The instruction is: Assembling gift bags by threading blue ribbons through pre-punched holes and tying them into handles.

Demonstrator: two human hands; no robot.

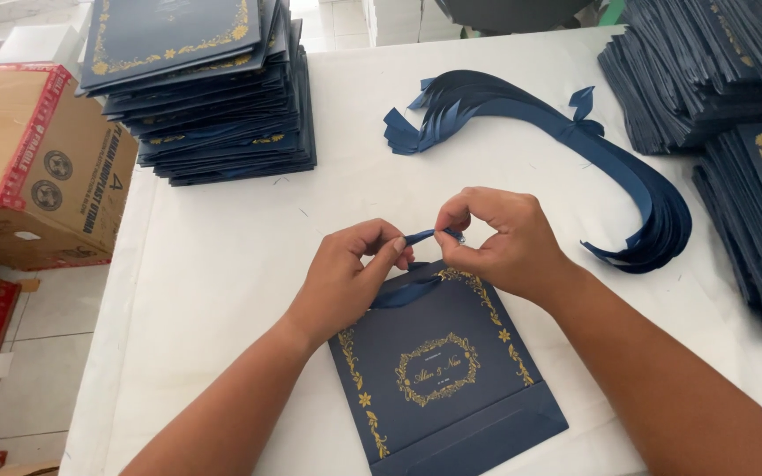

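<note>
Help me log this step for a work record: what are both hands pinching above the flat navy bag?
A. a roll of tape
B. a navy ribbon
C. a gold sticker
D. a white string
B: the left hand and right hand pinch a navy ribbon at the top edge of the flat navy bag.

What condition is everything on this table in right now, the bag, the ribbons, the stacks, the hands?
Navy paper bag: lying flat, folded, gold print up.
Ribbon handle: pinched between both hands at the bag's top edge.
Left hand: closed on the ribbon.
Right hand: closed on the ribbon.
Loose ribbon bundle: curved across the table, untouched.
Left bag stack: piled flat, uneven.
Right bag stacks: piled flat.
Cardboard box: closed, taped.
</note>
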